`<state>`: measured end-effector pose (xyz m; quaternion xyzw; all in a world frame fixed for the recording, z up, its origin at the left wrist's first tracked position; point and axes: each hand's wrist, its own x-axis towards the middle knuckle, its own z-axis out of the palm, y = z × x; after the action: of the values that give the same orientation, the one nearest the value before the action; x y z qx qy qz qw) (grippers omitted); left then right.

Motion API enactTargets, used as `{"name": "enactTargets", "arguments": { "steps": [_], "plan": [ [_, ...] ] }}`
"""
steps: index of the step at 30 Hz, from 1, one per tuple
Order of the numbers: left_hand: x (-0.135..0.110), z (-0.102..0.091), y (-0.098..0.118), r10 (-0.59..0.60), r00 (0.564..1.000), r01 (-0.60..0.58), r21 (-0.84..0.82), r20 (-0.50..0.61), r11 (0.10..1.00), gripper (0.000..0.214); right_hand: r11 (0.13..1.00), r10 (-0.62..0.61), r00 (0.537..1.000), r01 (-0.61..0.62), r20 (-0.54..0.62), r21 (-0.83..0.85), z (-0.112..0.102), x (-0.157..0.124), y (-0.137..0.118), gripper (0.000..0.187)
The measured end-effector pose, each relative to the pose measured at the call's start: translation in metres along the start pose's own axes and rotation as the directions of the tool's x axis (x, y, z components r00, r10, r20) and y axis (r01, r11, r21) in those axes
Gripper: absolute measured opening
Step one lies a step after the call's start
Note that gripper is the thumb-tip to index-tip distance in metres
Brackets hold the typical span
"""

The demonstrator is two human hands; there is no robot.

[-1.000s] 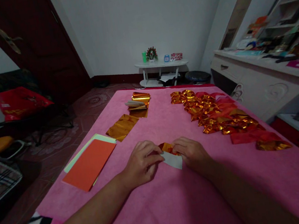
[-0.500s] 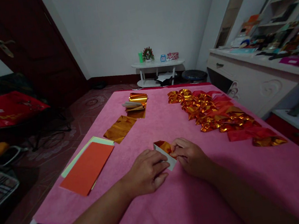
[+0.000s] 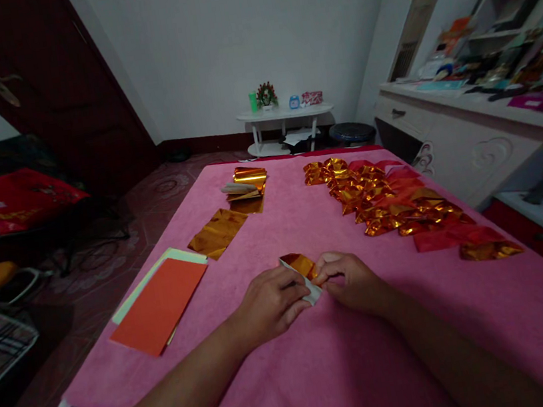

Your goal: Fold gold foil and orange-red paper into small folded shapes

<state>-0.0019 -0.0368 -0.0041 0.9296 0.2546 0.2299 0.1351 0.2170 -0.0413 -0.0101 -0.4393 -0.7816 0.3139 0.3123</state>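
- Left hand (image 3: 272,301): grasping, thumb and fingers closed on the pale near flap of the gold foil paper (image 3: 300,264).
- Right hand (image 3: 351,283): grasping the right end of the same paper in a pinch, knuckles bent; its fingertips lie just beside those of the left hand.
- Gold foil paper: between the two hands, low over the counter (image 3: 302,388), partly folded; shiny gold face on the far side, pale backing toward the person, lower part covered by fingers.
- Counter: spread with a plush pink cloth.
- Left of the hands: an orange sheet (image 3: 162,306) overlapping a pale green sheet (image 3: 185,254), both flat and slanted.
- Beyond these: a flat gold sheet (image 3: 218,233), creased, and farther off a gold foil roll (image 3: 250,178), with a folded pale-edged stack (image 3: 243,190) just in front of it.
- Right of the hands: a slanting cluster of crumpled gold foil pieces (image 3: 361,191), with red pieces (image 3: 438,238) beside and among them.
- Background: a low white stand (image 3: 284,113) bearing a green cup (image 3: 253,102), a potted plant (image 3: 266,94), a small blue object (image 3: 294,102) and a patterned box (image 3: 312,98).
- Far right: a white dresser (image 3: 464,136); far left: a red bag (image 3: 28,198) on a dark chair.
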Motion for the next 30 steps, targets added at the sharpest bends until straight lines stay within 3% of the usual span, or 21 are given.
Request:
{"name": "enactTargets", "arguments": {
  "steps": [3,9,13,17,25,30],
  "plan": [
    [0.002,-0.001,0.002,-0.010,1.000,0.010,-0.031,0.000,0.999,0.032,1.000,-0.012,0.999,0.012,0.043,-0.010,-0.006,-0.001,-0.005,0.033],
    [0.003,0.003,0.000,0.002,0.999,-0.001,0.009,-0.039,1.000,0.024,1.000,-0.016,0.994,0.013,0.106,0.027,-0.015,-0.002,-0.012,0.036],
    [0.002,0.006,-0.002,0.023,0.998,-0.021,0.022,-0.066,1.000,0.025,0.998,0.020,0.996,-0.026,0.087,0.064,-0.011,-0.001,-0.008,0.037],
    [0.003,0.005,-0.002,0.009,0.998,-0.009,-0.015,-0.055,1.000,0.022,0.994,0.059,0.998,-0.062,0.032,0.095,-0.003,0.001,-0.003,0.026],
    [0.006,0.008,0.002,-0.142,0.988,0.132,-0.151,-0.056,0.980,0.017,0.990,0.063,0.998,-0.064,0.010,0.126,0.000,0.002,0.002,0.021],
    [0.006,0.014,0.004,-0.244,0.960,0.224,-0.147,-0.136,0.963,0.014,0.991,0.061,0.998,-0.062,0.015,0.121,-0.001,0.002,0.000,0.020]
  ]
}}
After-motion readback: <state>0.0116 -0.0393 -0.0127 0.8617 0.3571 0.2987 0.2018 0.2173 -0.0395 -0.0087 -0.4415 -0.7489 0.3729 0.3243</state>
